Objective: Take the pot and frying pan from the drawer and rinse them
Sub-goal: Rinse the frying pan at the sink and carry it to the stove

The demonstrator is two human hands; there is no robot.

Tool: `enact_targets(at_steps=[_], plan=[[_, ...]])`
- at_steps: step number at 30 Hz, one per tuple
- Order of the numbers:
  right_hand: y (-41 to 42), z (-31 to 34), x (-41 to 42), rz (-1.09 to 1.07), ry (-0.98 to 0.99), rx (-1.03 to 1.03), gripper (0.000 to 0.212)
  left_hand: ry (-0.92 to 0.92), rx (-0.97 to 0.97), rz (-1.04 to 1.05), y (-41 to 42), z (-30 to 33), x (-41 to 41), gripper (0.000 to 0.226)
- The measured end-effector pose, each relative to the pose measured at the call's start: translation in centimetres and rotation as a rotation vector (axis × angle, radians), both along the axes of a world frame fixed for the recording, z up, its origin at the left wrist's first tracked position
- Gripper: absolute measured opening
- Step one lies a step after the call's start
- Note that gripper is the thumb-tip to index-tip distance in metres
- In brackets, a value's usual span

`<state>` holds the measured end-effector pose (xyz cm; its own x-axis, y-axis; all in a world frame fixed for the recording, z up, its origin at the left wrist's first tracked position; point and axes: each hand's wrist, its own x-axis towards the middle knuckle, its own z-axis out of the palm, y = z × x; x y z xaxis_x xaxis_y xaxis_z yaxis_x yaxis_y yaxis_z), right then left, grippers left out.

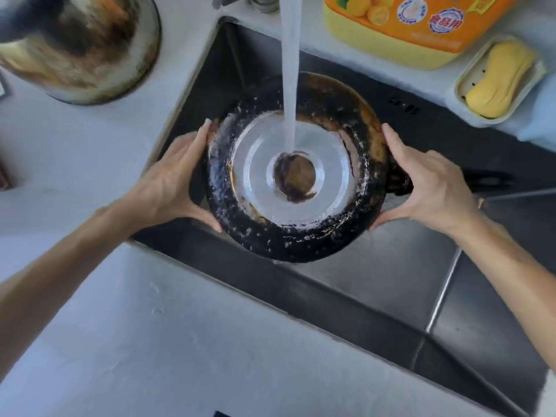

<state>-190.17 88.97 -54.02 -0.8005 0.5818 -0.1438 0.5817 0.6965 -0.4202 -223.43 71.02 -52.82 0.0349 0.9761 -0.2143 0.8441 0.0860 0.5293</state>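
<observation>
A black frying pan (pixel 301 236) is held upside down over the dark sink (pixel 376 284), its scorched base turned up. Running water (pixel 289 85) falls from the tap onto the middle of the base and spreads in a ring. My left hand (pixel 171 182) grips the pan's left edge between fingers and thumb. My right hand (pixel 430 188) grips the right edge, where the dark handle (pixel 487 179) sticks out behind it. The pot (pixel 81 46), metal with brown burn marks, stands upside down on the counter at the upper left.
An orange and yellow dish soap bottle (pixel 406 28) lies behind the sink. A yellow sponge (pixel 502 79) sits in a pale tray (pixel 463 85) at the right. White counter (pixel 150 341) runs along the sink's near and left sides.
</observation>
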Motion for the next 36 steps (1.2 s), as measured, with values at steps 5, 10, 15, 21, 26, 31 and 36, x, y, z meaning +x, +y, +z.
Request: enact_targets(at_steps=[5,10,15,21,26,31,36], plan=[[-3.6,-3.0,-0.7,-0.183,0.145,-0.324,0.141,0.175,0.095,-0.148,1.9,5.4,-0.7,0.137],[-3.7,-5.5,-0.7,-0.098,0.124,-0.712,0.138,0.064,0.034,-0.124,2.1,6.6,0.1,0.131],[-0.2,-3.5,-0.4,-0.066,0.082,-0.749,0.127,-0.155,-0.101,-0.034,0.4,4.9,0.7,0.118],[1.5,1.7,-0.4,0.001,-0.175,-0.401,0.134,-0.254,-0.264,0.029,-1.7,1.7,4.0,0.101],[-0.9,1.1,0.5,0.058,-0.013,0.073,0.133,-0.075,-0.179,0.089,-2.5,-1.8,2.2,0.149],[-3.4,-1.7,1.4,-0.137,0.097,-0.156,0.131,0.049,0.051,-0.058,-1.2,0.8,0.3,0.134],[-4.9,-3.9,1.7,-0.224,0.2,-0.776,0.115,-0.084,-0.041,-0.014,-0.5,1.5,-0.2,0.101]])
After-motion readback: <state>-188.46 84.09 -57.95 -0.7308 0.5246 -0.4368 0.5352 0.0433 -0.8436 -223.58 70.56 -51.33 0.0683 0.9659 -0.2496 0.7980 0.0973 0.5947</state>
